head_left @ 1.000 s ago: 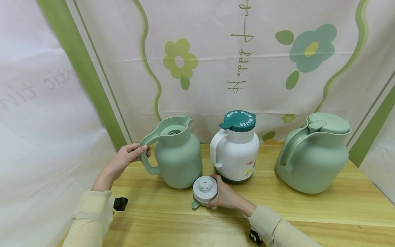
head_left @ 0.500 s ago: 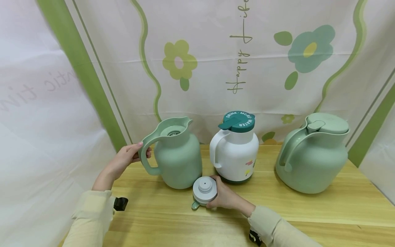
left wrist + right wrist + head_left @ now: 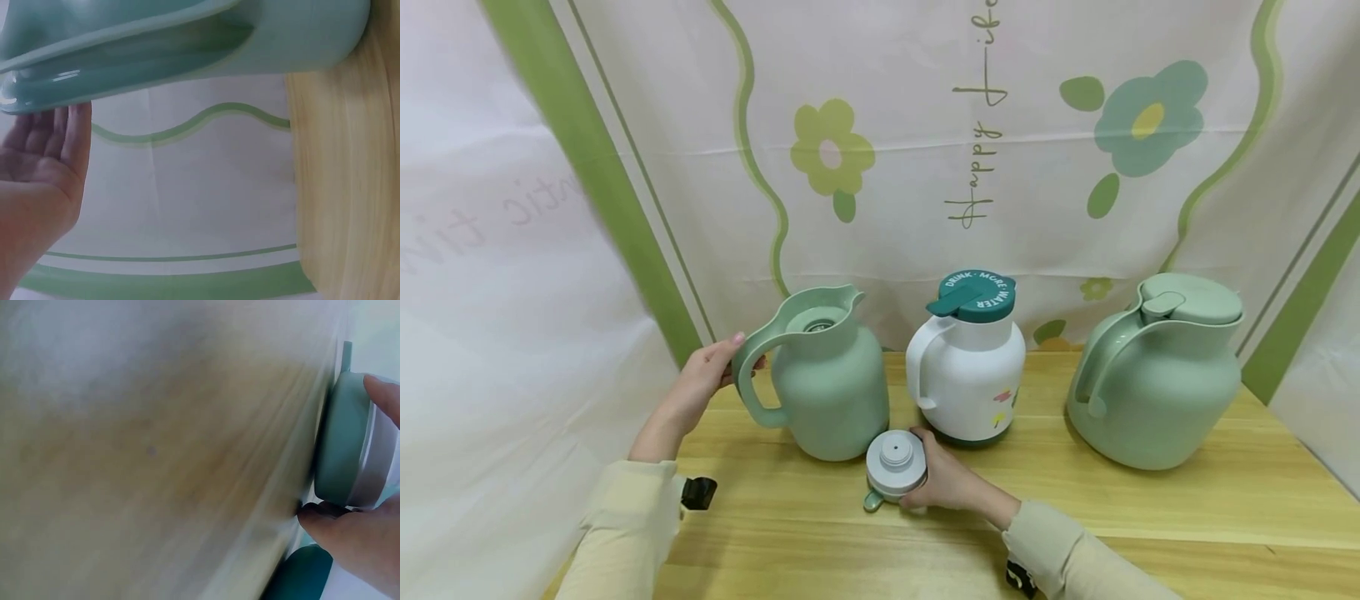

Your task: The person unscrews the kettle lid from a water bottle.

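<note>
A light green thermos jug (image 3: 831, 392) stands upright on the table with its mouth uncovered. My left hand (image 3: 700, 379) is at the outer side of its handle; the thumb lies near the handle's edge and fingertips show behind it through the loop. In the left wrist view the left hand (image 3: 47, 156) has fairly straight fingers touching the handle, the palm away from it. My right hand (image 3: 955, 475) holds the jug's lid (image 3: 897, 462) by its side, grey plug up, low in front of the jug. Thumb and fingers span the lid (image 3: 344, 440) in the right wrist view.
A white thermos jug (image 3: 976, 379) with a dark green lid stands behind the right hand. Farther right is a larger light green jug (image 3: 1157, 383), lid on. A printed curtain (image 3: 910, 167) hangs behind the wooden table (image 3: 1112, 517).
My left thumb has slid up and back toward the handle's outer edge, loosening its hold. The right hand keeps the lid in place; the head view shifts slightly.
</note>
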A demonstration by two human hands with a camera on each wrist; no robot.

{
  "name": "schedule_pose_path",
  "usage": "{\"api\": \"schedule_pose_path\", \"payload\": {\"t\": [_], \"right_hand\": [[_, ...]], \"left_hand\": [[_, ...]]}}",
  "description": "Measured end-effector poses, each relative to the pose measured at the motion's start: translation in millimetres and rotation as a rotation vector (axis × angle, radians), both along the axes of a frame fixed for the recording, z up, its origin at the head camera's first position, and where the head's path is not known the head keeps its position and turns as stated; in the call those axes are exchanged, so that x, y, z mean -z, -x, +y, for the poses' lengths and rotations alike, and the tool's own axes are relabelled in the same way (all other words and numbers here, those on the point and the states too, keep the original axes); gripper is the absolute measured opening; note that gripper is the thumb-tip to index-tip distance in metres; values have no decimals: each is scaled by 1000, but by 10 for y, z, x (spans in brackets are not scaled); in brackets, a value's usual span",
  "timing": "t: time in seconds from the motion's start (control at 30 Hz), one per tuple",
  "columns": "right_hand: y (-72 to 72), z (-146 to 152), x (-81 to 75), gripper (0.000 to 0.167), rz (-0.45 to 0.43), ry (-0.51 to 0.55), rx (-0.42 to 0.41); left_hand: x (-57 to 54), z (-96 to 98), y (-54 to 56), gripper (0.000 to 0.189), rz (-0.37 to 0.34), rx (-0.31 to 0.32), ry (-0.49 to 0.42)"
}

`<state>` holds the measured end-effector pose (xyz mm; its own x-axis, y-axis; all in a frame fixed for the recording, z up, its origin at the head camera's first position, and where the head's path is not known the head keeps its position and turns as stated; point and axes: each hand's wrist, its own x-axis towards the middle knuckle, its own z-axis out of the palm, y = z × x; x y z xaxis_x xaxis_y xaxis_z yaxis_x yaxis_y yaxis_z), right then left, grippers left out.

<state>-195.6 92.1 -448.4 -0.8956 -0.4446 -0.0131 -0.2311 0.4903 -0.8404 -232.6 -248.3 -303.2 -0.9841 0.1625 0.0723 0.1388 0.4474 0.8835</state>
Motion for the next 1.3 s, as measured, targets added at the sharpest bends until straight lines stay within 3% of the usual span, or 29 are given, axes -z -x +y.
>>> {"api": "schedule_pose_path", "payload": {"t": [0.27, 0.37, 0.57, 0.7, 0.87, 1.07, 1.3], "right_hand": [[-7, 61, -146, 104, 29, -21, -6], [10, 93, -211, 99, 29, -59, -2], [41, 180, -385, 82, 60, -108, -8], [48, 256, -541, 68, 102, -126, -20], [68, 385, -725, 51, 118, -74, -84], [90, 533, -929, 37, 140, -15, -128], [93, 726, -1176, 33, 104, -2, -64]], "left_hand": [[-76, 84, -41, 63, 68, -99, -55], [-102, 123, -36, 54, 103, -127, -105], [-177, 225, -53, 23, 194, -180, -229], [-254, 328, -100, 21, 243, -216, -264], [-329, 502, -190, 24, 275, -249, -262], [-342, 726, -285, 36, 306, -183, -239], [-298, 1010, -396, 33, 345, -72, -129]]}}
